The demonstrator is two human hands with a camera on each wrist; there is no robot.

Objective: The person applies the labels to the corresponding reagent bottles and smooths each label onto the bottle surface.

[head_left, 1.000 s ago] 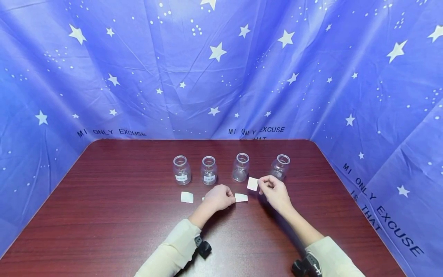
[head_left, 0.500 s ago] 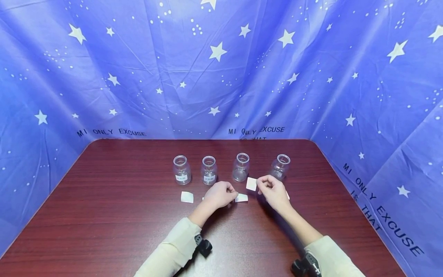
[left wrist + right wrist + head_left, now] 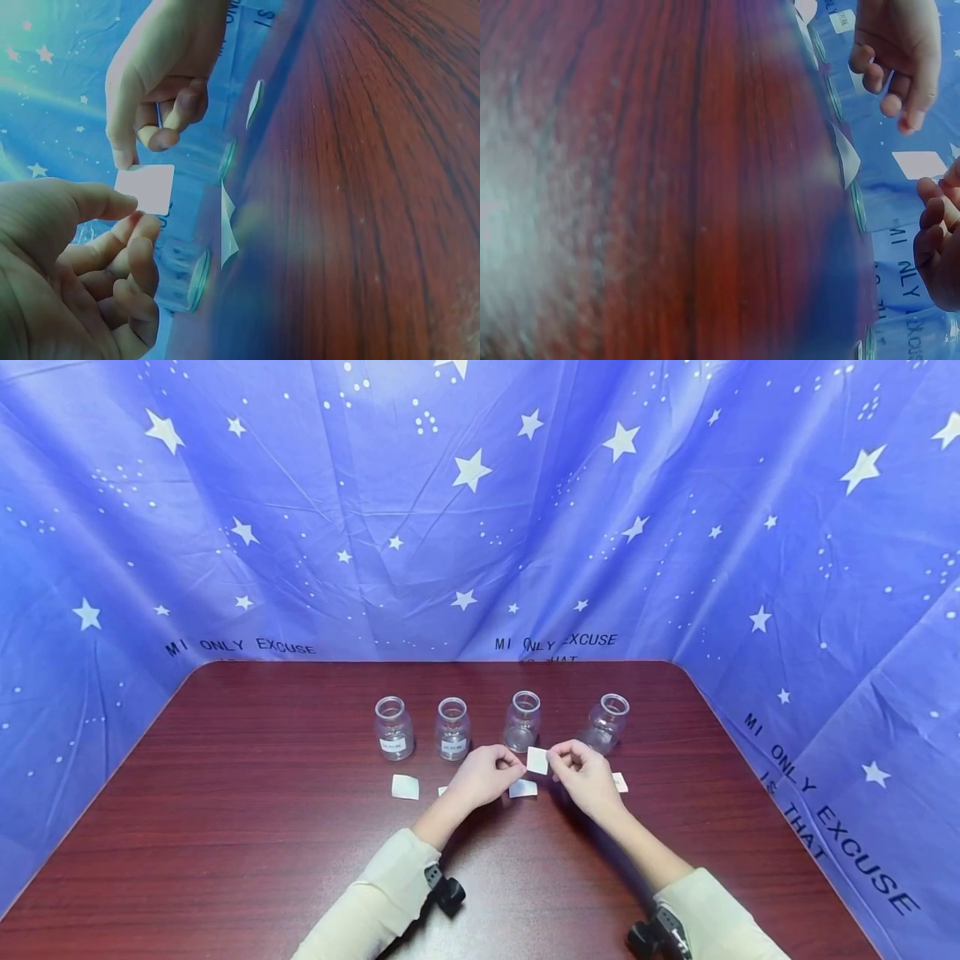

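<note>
My right hand point(image 3: 588, 778) pinches one edge of a small white square label point(image 3: 537, 761) between thumb and index finger, in front of a clear glass jar point(image 3: 522, 727). My left hand point(image 3: 483, 774) comes up to the label's opposite side, thumb and index tips together, other fingers curled. A narrow gap between those fingertips and the label point(image 3: 921, 165) shows in the right wrist view. Under the held label a curled white paper piece point(image 3: 522, 788) lies on the table. Another glass jar point(image 3: 609, 720) stands behind my right hand.
Two glass jars with printed labels stand at left: the outer jar point(image 3: 394, 722) and the inner jar point(image 3: 453, 722). A white paper square point(image 3: 405, 787) lies before the outer one. Another paper piece point(image 3: 620, 782) shows beside my right hand. A starry blue curtain point(image 3: 420, 510) surrounds the table point(image 3: 247, 793).
My right hand has moved slightly left with the label. My left hand has risen from beside the paper piece on the table towards the label. The jars have stayed put.
</note>
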